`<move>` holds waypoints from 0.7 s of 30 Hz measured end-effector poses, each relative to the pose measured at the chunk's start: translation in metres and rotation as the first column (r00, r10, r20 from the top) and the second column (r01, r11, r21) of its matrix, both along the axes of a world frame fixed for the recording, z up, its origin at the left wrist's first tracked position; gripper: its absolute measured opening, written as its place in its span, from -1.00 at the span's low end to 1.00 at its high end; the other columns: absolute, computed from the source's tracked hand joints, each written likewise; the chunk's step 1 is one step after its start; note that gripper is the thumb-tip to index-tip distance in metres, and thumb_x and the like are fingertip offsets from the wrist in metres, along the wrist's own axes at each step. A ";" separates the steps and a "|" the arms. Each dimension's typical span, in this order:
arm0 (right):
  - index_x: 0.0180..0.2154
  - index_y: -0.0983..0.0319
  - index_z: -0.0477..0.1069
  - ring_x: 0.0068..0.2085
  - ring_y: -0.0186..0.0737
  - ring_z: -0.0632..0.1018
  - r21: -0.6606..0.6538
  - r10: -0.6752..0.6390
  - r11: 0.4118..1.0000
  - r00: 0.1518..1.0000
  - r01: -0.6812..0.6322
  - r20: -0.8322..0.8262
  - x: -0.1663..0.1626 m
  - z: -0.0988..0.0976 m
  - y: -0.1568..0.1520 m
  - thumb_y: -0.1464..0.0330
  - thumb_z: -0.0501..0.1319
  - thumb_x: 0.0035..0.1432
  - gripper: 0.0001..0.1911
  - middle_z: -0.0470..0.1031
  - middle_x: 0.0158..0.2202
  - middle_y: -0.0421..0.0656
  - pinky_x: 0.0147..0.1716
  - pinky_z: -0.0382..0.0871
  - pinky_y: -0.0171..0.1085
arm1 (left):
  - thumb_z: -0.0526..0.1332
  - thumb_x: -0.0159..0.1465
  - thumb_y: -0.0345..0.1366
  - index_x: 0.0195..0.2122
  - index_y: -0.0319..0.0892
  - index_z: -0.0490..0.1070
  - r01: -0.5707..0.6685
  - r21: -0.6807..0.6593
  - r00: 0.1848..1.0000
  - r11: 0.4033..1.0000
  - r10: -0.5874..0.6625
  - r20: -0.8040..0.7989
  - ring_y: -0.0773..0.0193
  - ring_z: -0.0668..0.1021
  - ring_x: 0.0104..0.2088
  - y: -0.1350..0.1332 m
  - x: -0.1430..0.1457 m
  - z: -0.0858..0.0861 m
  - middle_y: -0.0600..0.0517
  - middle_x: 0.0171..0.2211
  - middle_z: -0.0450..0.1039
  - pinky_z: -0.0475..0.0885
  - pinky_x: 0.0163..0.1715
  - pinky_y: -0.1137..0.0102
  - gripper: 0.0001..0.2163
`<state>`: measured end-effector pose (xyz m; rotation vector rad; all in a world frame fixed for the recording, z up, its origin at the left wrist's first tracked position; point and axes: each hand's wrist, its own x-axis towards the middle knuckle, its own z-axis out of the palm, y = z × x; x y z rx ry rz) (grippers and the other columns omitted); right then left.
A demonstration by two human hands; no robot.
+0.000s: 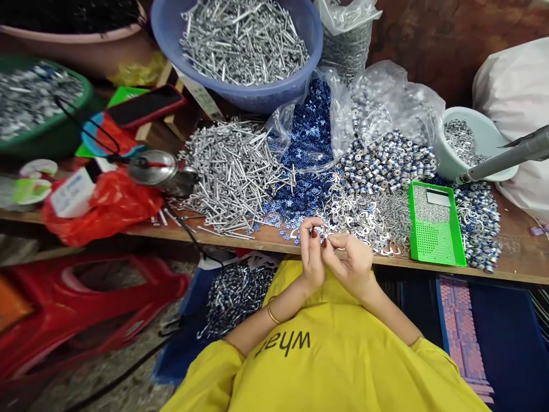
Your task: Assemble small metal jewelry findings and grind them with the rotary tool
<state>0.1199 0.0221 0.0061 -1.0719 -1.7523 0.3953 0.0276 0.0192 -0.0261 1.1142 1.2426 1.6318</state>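
Small metal part [325,235] pinched by both hands: left hand [312,254] and right hand [351,264], fingertips closed on it, above the bench [517,254] edge, near silver clips [364,218].

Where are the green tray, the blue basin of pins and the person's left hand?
green tray [434,247], head view, on its bare perforated floor.
blue basin [257,97], head view, on its front wall.
left hand [311,256], head view, on the hand's back.

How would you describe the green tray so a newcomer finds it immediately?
On the long wooden bench, look right, past the right hand. The green tray lies flat near the front edge, between silver pieces and blue-striped cylinders. It is the only bright green rectangle there, dotted with a grid of small holes.
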 end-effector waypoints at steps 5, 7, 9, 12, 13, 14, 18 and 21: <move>-0.27 0.14 0.45 -0.35 -0.25 0.58 -0.344 0.166 0.920 0.982 -0.185 -0.085 0.004 0.003 0.000 0.33 0.18 0.27 -0.92 0.58 -0.34 -0.15 -0.32 0.49 -0.23 | 0.01 0.42 -0.03 -0.12 -0.10 0.35 -0.025 -0.027 1.000 0.999 0.025 -0.014 0.16 0.41 -0.12 0.000 -0.009 0.001 -0.04 -0.17 0.34 0.31 -0.02 0.29 -0.72; -0.09 0.13 0.43 -0.31 -0.26 0.59 -0.470 0.204 0.839 0.958 -0.276 -0.200 0.018 0.001 0.004 0.28 0.19 0.27 -0.82 0.58 -0.20 -0.13 -0.28 0.51 -0.22 | 0.04 0.40 0.01 -0.15 -0.10 0.38 -0.037 -0.016 0.998 0.999 0.036 -0.047 0.15 0.41 -0.13 0.002 -0.024 -0.003 -0.04 -0.19 0.35 0.32 -0.02 0.30 -0.69; 0.02 0.11 0.37 -0.28 -0.27 0.57 -0.510 0.115 0.830 0.964 -0.226 -0.239 0.035 -0.006 0.010 0.27 0.20 0.28 -0.73 0.55 -0.13 -0.13 -0.26 0.51 -0.22 | 0.07 0.38 0.03 -0.17 -0.11 0.40 -0.092 -0.002 0.990 0.996 0.091 -0.106 0.15 0.41 -0.12 0.003 -0.044 -0.010 -0.04 -0.20 0.36 0.31 0.00 0.30 -0.68; -0.13 0.14 0.45 -0.23 -0.18 0.52 -0.480 0.092 0.876 0.993 -0.049 0.067 0.055 -0.025 0.015 0.29 0.20 0.29 -0.86 0.54 -0.23 -0.13 -0.21 0.44 -0.16 | 0.07 0.39 0.01 -0.15 -0.11 0.41 -0.209 -0.063 0.968 0.976 0.198 -0.153 0.19 0.41 -0.12 0.001 -0.075 -0.022 -0.02 -0.19 0.37 0.27 0.04 0.33 -0.69; -0.19 0.15 0.47 -0.20 -0.13 0.49 -0.466 0.149 0.884 0.964 -0.031 0.219 0.058 -0.033 0.017 0.30 0.21 0.28 -0.89 0.53 -0.26 -0.11 -0.19 0.41 -0.13 | 0.07 0.39 0.01 -0.15 -0.11 0.41 -0.223 -0.095 0.966 0.970 0.208 -0.152 0.20 0.41 -0.12 0.000 -0.081 -0.026 -0.01 -0.19 0.37 0.27 0.05 0.34 -0.69; -0.21 0.17 0.48 -0.17 -0.09 0.46 -0.455 0.206 0.890 0.915 -0.028 0.347 0.058 -0.041 0.018 0.31 0.21 0.27 -0.90 0.53 -0.26 -0.09 -0.17 0.39 -0.10 | 0.07 0.39 0.01 -0.15 -0.11 0.41 -0.223 -0.125 0.968 0.967 0.205 -0.141 0.21 0.41 -0.12 -0.003 -0.086 -0.029 0.00 -0.19 0.37 0.26 0.05 0.35 -0.69; -0.15 0.22 0.47 -0.11 -0.01 0.41 -0.362 0.169 0.931 0.829 0.043 0.533 0.047 -0.063 0.026 0.27 0.19 0.29 -0.82 0.51 -0.17 -0.01 -0.11 0.36 -0.06 | 0.14 0.36 0.00 -0.18 -0.11 0.44 -0.104 -0.265 0.992 0.959 0.118 0.037 0.23 0.42 -0.18 -0.012 -0.087 -0.036 0.01 -0.24 0.37 0.33 -0.02 0.36 -0.71; 0.00 0.21 0.42 -0.01 0.01 0.42 -0.272 0.068 0.958 0.851 0.089 0.521 0.041 -0.062 0.029 0.23 0.14 0.32 -0.71 0.49 -0.04 0.02 -0.02 0.35 -0.03 | 0.24 0.29 -0.08 -0.21 -0.13 0.47 0.109 -0.379 0.923 0.919 0.048 0.382 0.26 0.44 -0.26 -0.014 -0.087 -0.032 0.01 -0.27 0.39 0.41 -0.13 0.35 -0.78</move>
